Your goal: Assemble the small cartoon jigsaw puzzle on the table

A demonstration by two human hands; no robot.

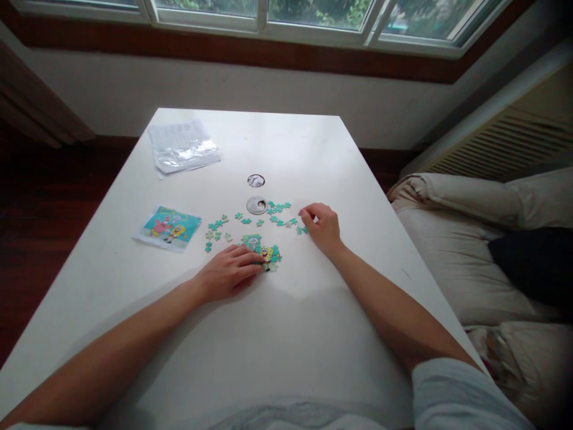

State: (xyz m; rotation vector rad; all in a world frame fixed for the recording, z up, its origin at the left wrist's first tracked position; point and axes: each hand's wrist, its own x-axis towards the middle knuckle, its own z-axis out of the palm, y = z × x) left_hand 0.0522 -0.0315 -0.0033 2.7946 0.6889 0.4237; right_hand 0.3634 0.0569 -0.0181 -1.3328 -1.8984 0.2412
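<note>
A partly joined cartoon jigsaw (264, 252) lies in the middle of the white table (286, 322). My left hand (228, 273) rests flat beside it, fingers stretched out and touching its left edge. Loose teal puzzle pieces (250, 222) are scattered behind it. My right hand (321, 227) sits at the right end of the scatter, fingers curled down in a pinch on a small teal piece (304, 229). A printed reference picture (169, 227) of the cartoon lies to the left.
A round tin (256, 205) and its lid (256, 180) sit behind the pieces. A clear plastic bag with paper (182, 146) lies at the far left of the table. A cushioned seat (483, 257) stands to the right, windows behind.
</note>
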